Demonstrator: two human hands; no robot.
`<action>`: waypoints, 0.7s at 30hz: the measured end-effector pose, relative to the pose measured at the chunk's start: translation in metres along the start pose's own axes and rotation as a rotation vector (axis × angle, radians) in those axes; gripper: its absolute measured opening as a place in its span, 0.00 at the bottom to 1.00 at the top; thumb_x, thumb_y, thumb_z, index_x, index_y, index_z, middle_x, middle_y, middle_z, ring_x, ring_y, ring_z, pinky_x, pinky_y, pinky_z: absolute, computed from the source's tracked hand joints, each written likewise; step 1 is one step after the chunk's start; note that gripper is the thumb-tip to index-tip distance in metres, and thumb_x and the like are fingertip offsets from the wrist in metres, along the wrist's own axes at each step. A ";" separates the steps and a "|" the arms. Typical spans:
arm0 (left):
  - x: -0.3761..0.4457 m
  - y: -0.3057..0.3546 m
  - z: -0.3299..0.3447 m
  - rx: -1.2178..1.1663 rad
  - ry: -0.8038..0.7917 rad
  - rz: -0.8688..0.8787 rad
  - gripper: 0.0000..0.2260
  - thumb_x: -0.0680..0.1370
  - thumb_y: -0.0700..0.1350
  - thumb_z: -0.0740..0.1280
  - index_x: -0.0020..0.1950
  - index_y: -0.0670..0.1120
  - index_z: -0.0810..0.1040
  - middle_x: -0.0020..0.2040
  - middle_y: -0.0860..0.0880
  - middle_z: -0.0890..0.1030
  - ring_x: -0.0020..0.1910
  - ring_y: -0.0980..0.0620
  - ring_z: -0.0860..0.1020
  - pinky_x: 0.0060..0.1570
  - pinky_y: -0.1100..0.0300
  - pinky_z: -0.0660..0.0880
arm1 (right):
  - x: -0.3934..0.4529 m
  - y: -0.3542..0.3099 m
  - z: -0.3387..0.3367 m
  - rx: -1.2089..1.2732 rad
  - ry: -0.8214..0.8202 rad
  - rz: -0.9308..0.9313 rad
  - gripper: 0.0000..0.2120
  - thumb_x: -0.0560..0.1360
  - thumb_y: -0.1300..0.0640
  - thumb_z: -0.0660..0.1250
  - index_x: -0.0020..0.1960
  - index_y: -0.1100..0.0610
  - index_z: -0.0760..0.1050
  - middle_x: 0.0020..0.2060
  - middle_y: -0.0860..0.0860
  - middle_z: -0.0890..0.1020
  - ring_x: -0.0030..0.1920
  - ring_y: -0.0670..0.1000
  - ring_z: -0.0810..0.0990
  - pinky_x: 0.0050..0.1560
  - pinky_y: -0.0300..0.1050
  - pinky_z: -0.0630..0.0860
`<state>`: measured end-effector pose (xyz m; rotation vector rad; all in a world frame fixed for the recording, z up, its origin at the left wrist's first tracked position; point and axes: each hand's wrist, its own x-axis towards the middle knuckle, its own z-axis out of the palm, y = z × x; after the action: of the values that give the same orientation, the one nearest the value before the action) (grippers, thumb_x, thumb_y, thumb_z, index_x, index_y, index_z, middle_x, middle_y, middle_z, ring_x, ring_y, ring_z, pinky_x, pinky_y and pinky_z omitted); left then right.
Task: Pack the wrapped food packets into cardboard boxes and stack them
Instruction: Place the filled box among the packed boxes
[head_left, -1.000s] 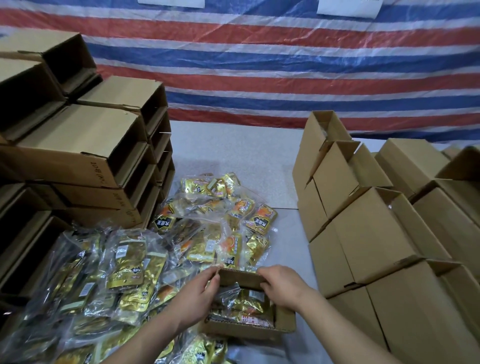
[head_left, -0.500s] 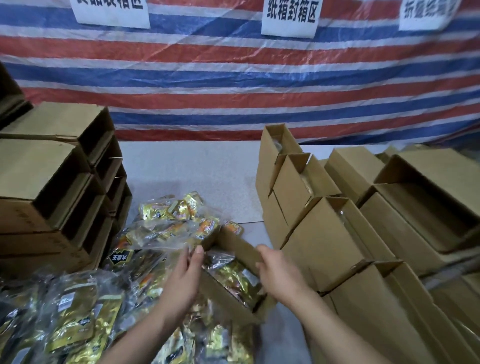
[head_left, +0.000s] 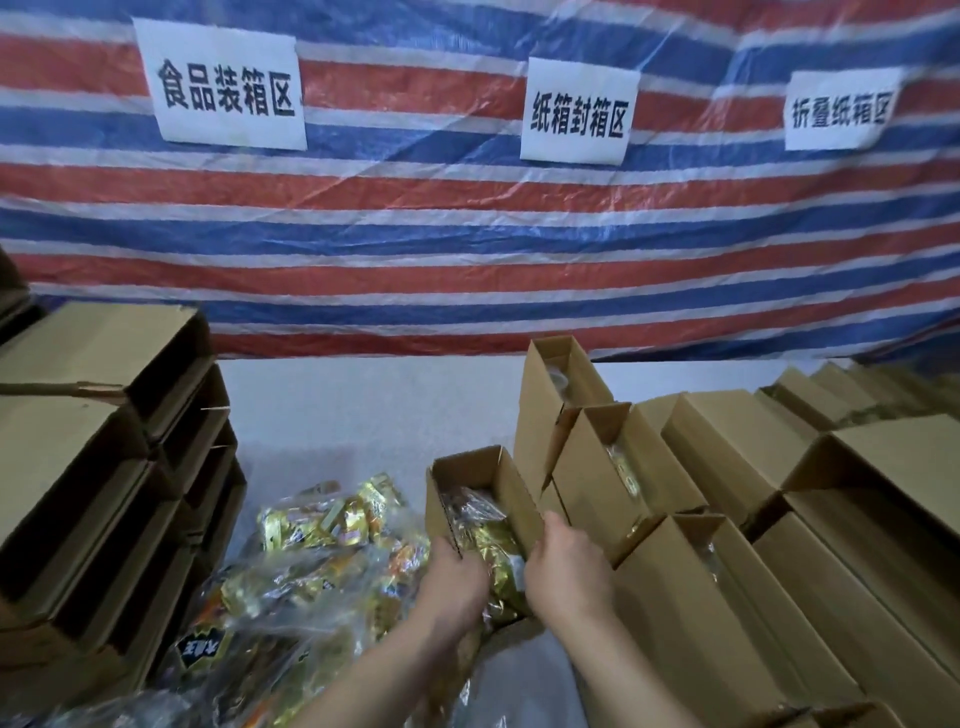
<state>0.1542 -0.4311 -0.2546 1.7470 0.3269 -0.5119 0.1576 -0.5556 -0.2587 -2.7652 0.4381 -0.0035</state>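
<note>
**Lighting and image quality, head view**

Illumination was soft and even, moderately bright, with no single source visible. The striped tarpaulin (head_left: 467, 249) carried pale streaks of glare across its upper right. The open mouths of the stacked boxes (head_left: 104, 493) at left fell into deep shadow. Wide-angle distortion bowed the tarpaulin's stripes and splayed the boxes toward the edges. The hands (head_left: 457, 582) and the wrapped packets (head_left: 322, 525) appeared slightly soft, their print smeared; the wall signs (head_left: 228, 85) remained legible.

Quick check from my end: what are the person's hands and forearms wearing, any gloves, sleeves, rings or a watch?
Nothing shows: the left hand and right hand are bare, without gloves or visible rings. Both forearms are uncovered down to the frame's bottom edge, with no sleeve, watch or wristband in view.
</note>
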 end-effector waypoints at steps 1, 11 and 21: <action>0.007 0.017 -0.004 0.049 -0.012 0.008 0.23 0.84 0.44 0.53 0.79 0.42 0.53 0.72 0.41 0.69 0.63 0.45 0.73 0.64 0.49 0.72 | 0.010 -0.005 -0.011 0.003 0.003 0.002 0.13 0.80 0.57 0.58 0.64 0.53 0.71 0.56 0.54 0.82 0.57 0.58 0.80 0.52 0.49 0.76; 0.056 0.253 -0.013 0.109 -0.054 0.290 0.15 0.83 0.48 0.55 0.66 0.42 0.71 0.50 0.42 0.77 0.48 0.44 0.77 0.49 0.51 0.77 | 0.152 -0.054 -0.199 0.308 0.201 -0.016 0.17 0.76 0.59 0.60 0.64 0.54 0.72 0.52 0.53 0.78 0.49 0.56 0.78 0.42 0.50 0.77; 0.101 0.306 0.035 0.263 -0.159 0.336 0.12 0.84 0.43 0.51 0.60 0.40 0.71 0.44 0.44 0.72 0.38 0.50 0.70 0.39 0.56 0.68 | 0.218 -0.020 -0.207 0.473 0.309 0.070 0.09 0.78 0.62 0.61 0.58 0.56 0.74 0.44 0.53 0.77 0.40 0.53 0.75 0.34 0.46 0.72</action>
<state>0.3823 -0.5424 -0.0531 1.9503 -0.1536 -0.4594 0.3603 -0.6719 -0.0677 -2.2839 0.5320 -0.4616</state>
